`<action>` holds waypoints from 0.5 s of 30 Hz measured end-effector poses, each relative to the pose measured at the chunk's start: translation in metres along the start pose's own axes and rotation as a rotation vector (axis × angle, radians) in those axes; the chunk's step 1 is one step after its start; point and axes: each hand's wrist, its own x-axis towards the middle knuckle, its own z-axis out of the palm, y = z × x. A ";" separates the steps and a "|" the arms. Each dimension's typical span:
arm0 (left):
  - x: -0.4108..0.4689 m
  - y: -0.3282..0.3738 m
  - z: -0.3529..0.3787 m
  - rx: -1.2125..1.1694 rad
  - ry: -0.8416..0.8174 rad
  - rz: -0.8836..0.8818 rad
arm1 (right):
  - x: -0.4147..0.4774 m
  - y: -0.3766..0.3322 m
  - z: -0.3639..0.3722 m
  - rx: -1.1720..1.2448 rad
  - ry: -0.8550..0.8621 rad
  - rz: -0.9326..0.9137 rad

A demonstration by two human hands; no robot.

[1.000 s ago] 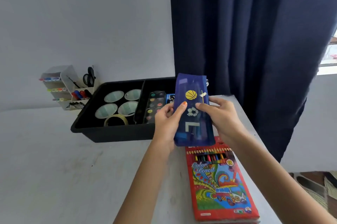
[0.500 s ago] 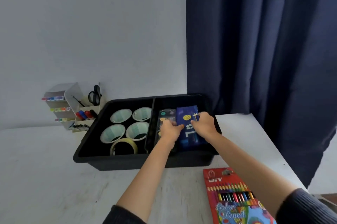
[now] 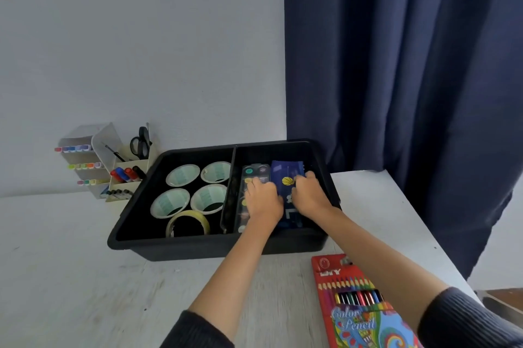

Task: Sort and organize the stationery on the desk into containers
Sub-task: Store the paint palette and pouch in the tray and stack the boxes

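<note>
now we lower the blue pencil case point(image 3: 287, 175) lengthwise into the right compartment of the black bin point(image 3: 198, 245), just beside the paint palette point(image 3: 253, 172). we judge it fits there because the tape rolls point(image 3: 182, 175) fill the left compartment. our left hand point(image 3: 264, 200) and right hand point(image 3: 310, 196) each curl round a long edge of the case, fingers bent and pinching it from both sides (likely so it settles flat). the coloured pencil box point(image 3: 353, 299) lies on the desk point(image 3: 70, 277) near the bin, not yet sorted.
</note>
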 end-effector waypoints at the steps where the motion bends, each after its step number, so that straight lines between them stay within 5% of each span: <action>1: -0.004 0.000 -0.003 -0.054 0.032 0.008 | -0.006 0.000 -0.005 0.044 0.072 -0.050; 5: -0.029 0.005 -0.016 -0.331 0.220 0.047 | -0.037 0.002 -0.029 0.248 0.208 -0.212; 10: -0.082 0.022 -0.029 -0.625 0.431 0.140 | -0.086 0.014 -0.059 0.465 0.278 -0.166; 15: -0.145 0.034 -0.017 -0.783 0.419 0.114 | -0.139 0.055 -0.074 0.566 0.329 -0.054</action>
